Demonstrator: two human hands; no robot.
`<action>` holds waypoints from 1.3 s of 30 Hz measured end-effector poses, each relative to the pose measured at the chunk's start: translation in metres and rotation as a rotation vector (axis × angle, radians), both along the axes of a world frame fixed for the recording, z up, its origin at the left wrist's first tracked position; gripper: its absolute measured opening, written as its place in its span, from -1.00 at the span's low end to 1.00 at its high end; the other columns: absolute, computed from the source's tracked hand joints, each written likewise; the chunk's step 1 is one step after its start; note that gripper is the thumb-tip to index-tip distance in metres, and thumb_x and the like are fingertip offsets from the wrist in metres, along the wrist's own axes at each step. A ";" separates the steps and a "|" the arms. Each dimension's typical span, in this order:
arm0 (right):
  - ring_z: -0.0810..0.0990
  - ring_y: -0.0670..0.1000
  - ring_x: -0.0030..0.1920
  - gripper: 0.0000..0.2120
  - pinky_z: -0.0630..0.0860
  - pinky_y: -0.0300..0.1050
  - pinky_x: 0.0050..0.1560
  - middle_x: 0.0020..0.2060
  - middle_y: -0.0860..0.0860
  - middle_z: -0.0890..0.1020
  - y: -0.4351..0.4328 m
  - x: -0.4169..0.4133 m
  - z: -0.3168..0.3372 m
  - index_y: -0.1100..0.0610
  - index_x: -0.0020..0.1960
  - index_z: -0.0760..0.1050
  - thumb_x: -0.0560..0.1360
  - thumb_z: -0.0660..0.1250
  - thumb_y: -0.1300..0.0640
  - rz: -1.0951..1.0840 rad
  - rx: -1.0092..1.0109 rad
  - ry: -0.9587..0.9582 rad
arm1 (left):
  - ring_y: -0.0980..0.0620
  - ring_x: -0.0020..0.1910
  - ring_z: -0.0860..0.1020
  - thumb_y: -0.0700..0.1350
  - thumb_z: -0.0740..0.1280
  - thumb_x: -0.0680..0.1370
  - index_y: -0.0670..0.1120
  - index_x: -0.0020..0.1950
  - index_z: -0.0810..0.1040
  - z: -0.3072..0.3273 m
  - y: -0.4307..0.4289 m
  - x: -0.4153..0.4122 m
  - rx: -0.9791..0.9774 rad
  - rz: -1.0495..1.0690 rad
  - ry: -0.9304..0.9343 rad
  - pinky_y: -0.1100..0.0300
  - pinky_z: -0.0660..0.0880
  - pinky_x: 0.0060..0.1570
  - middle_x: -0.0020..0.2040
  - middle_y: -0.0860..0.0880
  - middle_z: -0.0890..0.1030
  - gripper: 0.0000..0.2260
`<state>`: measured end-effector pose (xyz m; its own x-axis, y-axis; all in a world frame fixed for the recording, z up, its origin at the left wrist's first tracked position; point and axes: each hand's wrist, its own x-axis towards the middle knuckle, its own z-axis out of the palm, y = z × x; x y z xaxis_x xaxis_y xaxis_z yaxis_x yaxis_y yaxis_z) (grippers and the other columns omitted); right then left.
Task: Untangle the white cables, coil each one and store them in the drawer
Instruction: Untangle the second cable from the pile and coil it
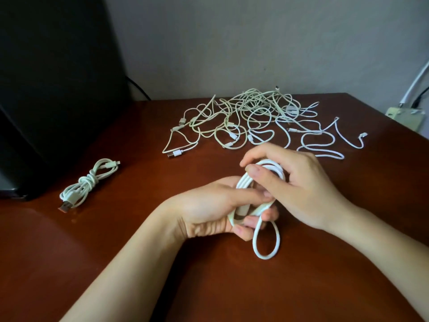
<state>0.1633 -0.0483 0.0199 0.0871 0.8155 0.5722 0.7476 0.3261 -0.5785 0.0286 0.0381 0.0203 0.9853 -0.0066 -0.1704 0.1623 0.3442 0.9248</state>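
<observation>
Reddish-brown wooden table (97,252), plain grey wall (232,43) behind, large black object (51,89) at left, dim light

Dim, soft indoor light, without hard-edged shadows. Leaves a pale sheen on the counter (97,228) at 9 o'clock. Swallows nearly all detail in the black panel (46,89) at 10 o'clock. Pushes the coiled white cable (266,256) just below centre close to blown-out white. Smears the fingertips (246,160) of the right hand (299,182) slightly with motion. Renders the cable tangle (243,117) at 12 o'clock greenish and a little soft. Tilts and bows straight lines toward the frame's edges.
</observation>
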 end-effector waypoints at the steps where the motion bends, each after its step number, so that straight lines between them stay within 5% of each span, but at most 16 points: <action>1: 0.54 -0.16 -0.30 -0.72 0.37 -0.40 -0.23 -0.32 -0.15 0.58 0.000 0.000 0.001 0.07 -0.10 0.57 0.51 0.21 -0.10 0.003 0.019 -0.011 | 0.14 -0.37 0.30 -0.25 0.18 0.55 -0.14 0.00 0.40 0.001 0.000 -0.001 0.015 -0.016 -0.002 0.40 0.28 -0.50 -0.32 -0.04 0.43 -0.94; 7: 0.49 -0.20 -0.35 -0.81 0.33 -0.45 -0.26 -0.40 -0.16 0.54 -0.002 0.001 0.004 0.05 -0.18 0.57 0.52 0.27 0.00 -0.017 0.116 -0.031 | 0.17 -0.39 0.36 -0.33 0.26 0.49 -0.15 -0.09 0.51 0.003 -0.001 -0.002 0.144 0.005 -0.048 0.39 0.26 -0.47 -0.27 -0.08 0.55 -0.89; 11: 0.49 -0.28 -0.31 -0.86 0.32 -0.49 -0.23 -0.35 -0.26 0.51 -0.002 0.002 0.006 0.03 -0.17 0.54 0.53 0.27 0.04 -0.046 0.158 -0.054 | 0.07 -0.29 0.39 -0.24 0.32 0.47 -0.14 -0.06 0.54 0.005 -0.004 0.000 0.404 0.116 -0.089 0.28 0.28 -0.35 -0.22 -0.03 0.61 -0.93; 15: 0.45 -0.34 -0.32 -0.80 0.29 -0.51 -0.23 -0.35 -0.33 0.44 0.000 0.002 0.004 0.10 -0.18 0.56 0.53 0.26 0.04 -0.090 0.166 -0.094 | 0.05 -0.32 0.37 -0.18 0.34 0.49 -0.24 -0.05 0.53 0.006 -0.007 0.001 0.531 0.202 -0.081 0.29 0.26 -0.34 -0.35 0.00 0.53 -0.87; 21: 0.44 -0.13 -0.46 -0.74 0.29 -0.37 -0.39 -0.54 -0.15 0.43 -0.001 0.004 0.002 0.02 -0.23 0.46 0.50 0.22 -0.14 -0.097 0.053 -0.072 | 0.21 -0.46 0.32 -0.23 0.29 0.57 -0.16 -0.28 0.50 0.009 -0.011 0.001 0.615 0.176 -0.055 0.42 0.24 -0.44 -0.41 0.03 0.47 -0.78; 26: 0.45 -0.14 -0.47 -0.69 0.29 -0.40 -0.39 -0.54 -0.12 0.46 -0.003 0.008 0.005 0.03 -0.24 0.48 0.47 0.23 -0.19 -0.137 0.033 -0.123 | 0.28 -0.51 0.44 -0.37 0.28 0.54 -0.19 -0.26 0.47 0.010 -0.015 0.003 0.512 0.254 -0.106 0.53 0.31 -0.44 -0.45 0.04 0.52 -0.81; 31: 0.44 -0.18 -0.46 -0.77 0.28 -0.48 -0.35 -0.49 -0.13 0.50 -0.001 0.007 0.005 0.07 -0.21 0.56 0.50 0.29 -0.06 -0.094 0.098 -0.080 | 0.20 -0.41 0.53 -0.38 0.33 0.51 -0.19 -0.09 0.50 0.006 -0.011 0.004 0.426 0.277 -0.146 0.43 0.46 -0.31 -0.34 -0.06 0.55 -0.89; 37: 0.47 -0.17 -0.43 -0.88 0.28 -0.49 -0.34 -0.49 -0.08 0.52 -0.004 0.009 0.012 0.08 -0.18 0.57 0.51 0.34 0.09 -0.145 0.250 0.046 | 0.03 -0.42 0.54 -0.28 0.40 0.40 -0.16 0.25 0.44 0.002 -0.001 0.000 0.242 0.286 -0.106 0.24 0.53 -0.34 -0.11 -0.14 0.62 -0.57; 39: 0.45 -0.12 -0.42 -0.90 0.30 -0.41 -0.35 -0.49 -0.05 0.49 -0.003 0.013 0.014 -0.01 -0.18 0.52 0.51 0.34 0.06 -0.188 0.295 0.093 | 0.06 -0.46 0.51 -0.23 0.39 0.40 -0.18 0.18 0.47 0.002 0.001 0.000 0.249 0.320 -0.077 0.29 0.50 -0.38 -0.20 -0.10 0.63 -0.64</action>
<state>0.1764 -0.0514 0.0343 0.2827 0.5811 0.7631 0.7588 0.3512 -0.5485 0.0283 0.0387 0.0223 0.9408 0.3346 -0.0539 0.0106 0.1299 0.9915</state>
